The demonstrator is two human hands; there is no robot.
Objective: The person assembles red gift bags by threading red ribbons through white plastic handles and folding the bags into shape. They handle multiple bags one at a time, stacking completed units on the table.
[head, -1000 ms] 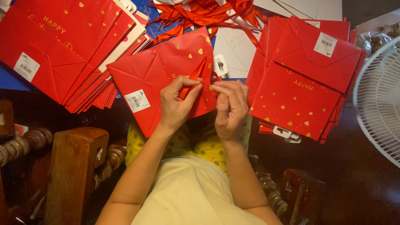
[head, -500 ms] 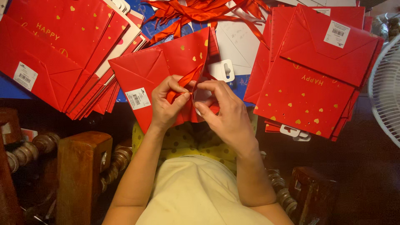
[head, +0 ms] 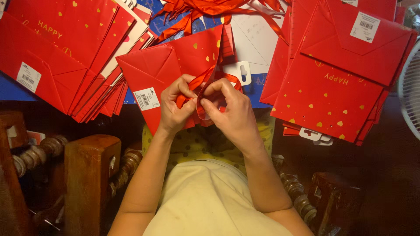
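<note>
Head view: we are seeing both forearms coming up from the bottom edge, wrists bent inward, hands meeting at the frame's middle. The left hand (head: 175, 107) is curling, its grip closing thumb against fingers on a red ribbon (head: 203, 83). The right hand (head: 229, 111) is arching over from the right, its grip pinching the same ribbon between thumb and forefinger, knuckles up. The ribbon is looping between the two hands, right over the lower edge of a folded red gift bag (head: 175, 65) with gold hearts and a white label, which is lying flat on the blue worktop (head: 11, 89) just above the person's lap.

A stack of red bags (head: 65, 52) is fanning out at the left, another stack (head: 345, 74) at the right, loose ribbons (head: 210, 8) at the top, a white fan (head: 411, 91) at the right edge.

Against half a second ago: the hands are sitting slightly lower on the bag, the ribbon loop is showing wider between the fingers, and the right hand is covering less of the left.
</note>
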